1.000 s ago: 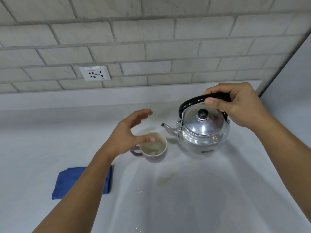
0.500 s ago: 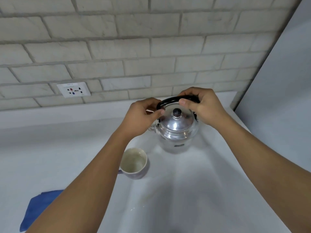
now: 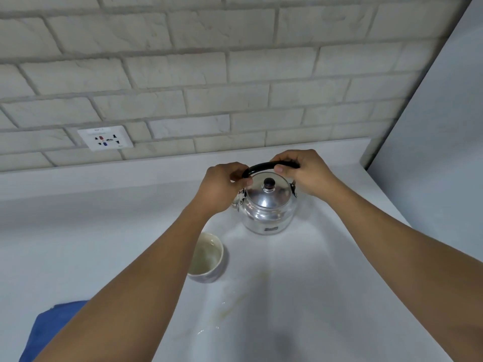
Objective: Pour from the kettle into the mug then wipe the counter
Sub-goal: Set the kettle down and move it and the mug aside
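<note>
Pale brick wall (image 3: 203, 74) fills the background ahead of you, and below it the white desk (image 3: 300, 296) runs to a grey panel (image 3: 444, 152) on your right. On the desk's near left corner lies a blue cloth (image 3: 49, 327), partly hidden under your left forearm. Your steel kettle (image 3: 268, 207) stands upright on the desk near the back ledge, lid on, its spout mostly hidden behind your left hand. Just in front of it and to its left, apart from it, sits the mug (image 3: 207, 257), upright with pale liquid inside. Your left hand (image 3: 222, 189) is closed around the left end of the black handle (image 3: 261, 167); your right hand (image 3: 303, 172) is closed around its right end. A white socket plate (image 3: 105, 138) sits on the wall at left. Faint yellowish smears and a few drops (image 3: 222, 309) mark the desk in front of the mug.
</note>
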### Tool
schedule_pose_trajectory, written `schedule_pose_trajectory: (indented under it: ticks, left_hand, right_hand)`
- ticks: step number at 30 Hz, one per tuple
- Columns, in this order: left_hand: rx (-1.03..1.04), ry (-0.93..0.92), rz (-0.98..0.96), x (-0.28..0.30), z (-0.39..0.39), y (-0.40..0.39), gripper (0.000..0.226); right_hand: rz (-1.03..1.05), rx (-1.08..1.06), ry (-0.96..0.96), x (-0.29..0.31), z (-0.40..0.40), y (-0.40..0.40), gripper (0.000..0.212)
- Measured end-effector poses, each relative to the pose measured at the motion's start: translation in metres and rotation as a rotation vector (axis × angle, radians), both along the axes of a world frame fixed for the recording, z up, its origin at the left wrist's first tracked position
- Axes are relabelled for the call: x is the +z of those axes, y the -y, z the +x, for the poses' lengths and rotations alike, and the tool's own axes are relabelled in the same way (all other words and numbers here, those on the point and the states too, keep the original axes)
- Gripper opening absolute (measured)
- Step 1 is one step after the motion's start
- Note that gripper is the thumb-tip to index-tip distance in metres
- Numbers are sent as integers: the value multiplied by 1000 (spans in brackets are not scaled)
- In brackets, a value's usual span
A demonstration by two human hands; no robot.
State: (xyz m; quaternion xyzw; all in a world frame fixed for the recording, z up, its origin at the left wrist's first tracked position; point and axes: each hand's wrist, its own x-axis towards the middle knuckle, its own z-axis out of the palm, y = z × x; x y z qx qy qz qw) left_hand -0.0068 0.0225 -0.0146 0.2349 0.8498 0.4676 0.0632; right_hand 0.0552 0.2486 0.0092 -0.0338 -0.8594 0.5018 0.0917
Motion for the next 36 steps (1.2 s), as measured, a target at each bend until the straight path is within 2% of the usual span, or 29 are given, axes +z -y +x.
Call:
schedule_pose_trajectory:
  ticks: [23,27,31,34,36]
  left_hand:
    - [57,67,3,-22,-16,-11,17]
    - [45,46,-24,-20,-17,-8,23]
    - [31,0,-32,-8,-8,6,36]
    - [33,-3,0,5,8,30,41]
    - [35,-21,5,12,22,56,41]
  right_hand:
    - [1,-6,43,-18,-21,-6,19]
    - [56,-16,50,-16,-19,-7,21]
    - [151,-45,4,-4,-11,1,33]
    - [269,-38,-90,9,0,18,30]
    - [269,16,-125,15,12,36,28]
